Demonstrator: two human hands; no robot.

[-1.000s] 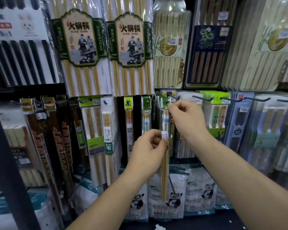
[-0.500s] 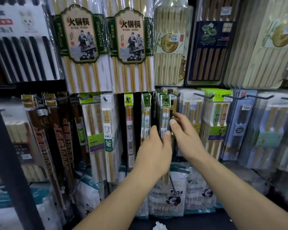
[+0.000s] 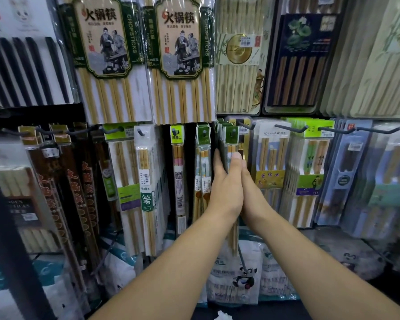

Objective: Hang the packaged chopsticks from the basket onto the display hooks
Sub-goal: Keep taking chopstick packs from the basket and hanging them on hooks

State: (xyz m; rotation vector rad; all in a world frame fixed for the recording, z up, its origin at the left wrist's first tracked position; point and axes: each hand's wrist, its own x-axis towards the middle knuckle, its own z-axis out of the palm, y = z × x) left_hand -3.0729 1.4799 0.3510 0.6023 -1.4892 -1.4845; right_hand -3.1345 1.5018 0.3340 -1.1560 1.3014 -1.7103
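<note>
A stack of narrow chopstick packs with green headers [image 3: 231,135] hangs on a display hook in the middle of the lower row. My left hand [image 3: 224,188] lies against the left side and front of this stack, fingers straight and pointing up, thumb on the front pack. Close beside it, my right hand [image 3: 254,195] touches the stack's right side; its fingertips are hidden behind my left thumb. The lower ends of the chopsticks [image 3: 234,241] show below my wrists. No basket is in view.
More packs hang on neighbouring hooks: a green-header pack [image 3: 203,158] just left, JOY-HER packs [image 3: 271,158] just right. Large hot-pot chopstick packs [image 3: 180,58] hang above. Bare hook tips [image 3: 298,129] stick out toward me. Panda-print bags [image 3: 240,280] sit below.
My right hand has come down from the pack's header and hook to the stack's side. My left hand moved up and in, and both hands now lie together against the hanging stack.
</note>
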